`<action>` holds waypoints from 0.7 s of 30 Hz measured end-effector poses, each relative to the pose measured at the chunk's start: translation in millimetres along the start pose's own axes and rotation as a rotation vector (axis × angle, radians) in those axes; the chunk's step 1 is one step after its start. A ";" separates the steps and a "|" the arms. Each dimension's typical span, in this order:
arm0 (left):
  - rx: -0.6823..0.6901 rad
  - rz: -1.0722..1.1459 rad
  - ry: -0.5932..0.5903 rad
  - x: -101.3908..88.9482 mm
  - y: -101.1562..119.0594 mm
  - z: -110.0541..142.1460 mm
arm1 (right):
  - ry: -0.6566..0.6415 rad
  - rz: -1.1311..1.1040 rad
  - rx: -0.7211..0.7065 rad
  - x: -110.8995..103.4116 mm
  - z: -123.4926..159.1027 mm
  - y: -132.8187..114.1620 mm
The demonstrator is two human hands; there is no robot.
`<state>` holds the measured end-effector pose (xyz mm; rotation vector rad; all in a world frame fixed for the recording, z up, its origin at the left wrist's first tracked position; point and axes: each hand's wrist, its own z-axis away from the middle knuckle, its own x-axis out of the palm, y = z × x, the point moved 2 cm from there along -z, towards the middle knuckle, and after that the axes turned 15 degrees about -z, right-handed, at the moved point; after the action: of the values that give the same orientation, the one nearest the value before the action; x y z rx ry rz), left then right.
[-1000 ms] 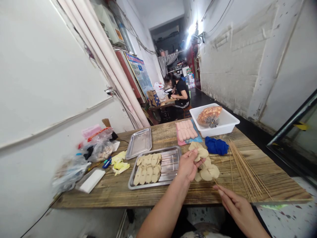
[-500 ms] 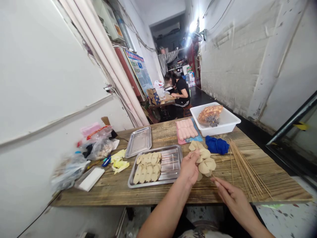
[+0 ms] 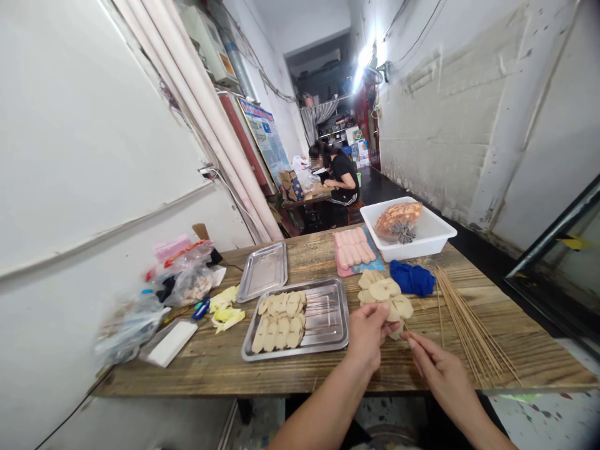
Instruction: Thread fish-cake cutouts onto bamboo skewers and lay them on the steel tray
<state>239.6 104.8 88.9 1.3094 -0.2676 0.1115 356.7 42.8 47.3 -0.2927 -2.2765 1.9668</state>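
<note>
My right hand pinches a thin bamboo skewer near its lower end, above the wooden table. Beside it my left hand is closed, thumb and fingers on a beige flat slice at the skewer's upper part. More beige slices overlap just beyond the fingers, and which of them are on the skewer I cannot tell. Left of my hands, a metal tray holds two rows of skewered beige slices, their sticks pointing right.
Loose bamboo skewers fan out at the right, by a blue cloth bundle. Behind stand a pack of pink sausages and a white tub. Another metal tray and plastic bags lie leftward. A person sits farther back.
My left hand has shifted down and slightly right, closer to my right hand, uncovering more of the slices beyond. My right hand keeps its pinch on the skewer.
</note>
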 end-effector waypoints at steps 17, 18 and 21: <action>0.090 0.293 -0.071 -1.6 8.0 -8.2 | 0.009 -0.006 -0.076 13.6 6.1 0.1; 0.095 0.312 -0.094 -1.2 9.0 -8.8 | 0.001 -0.010 -0.076 14.3 6.2 -0.1; 0.074 0.305 -0.130 0.4 10.2 -8.6 | -0.016 -0.014 -0.073 16.0 6.5 -0.4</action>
<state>238.7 115.7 96.5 1.3443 -0.5777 0.2972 339.7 40.0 46.2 -0.2682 -2.3572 1.8899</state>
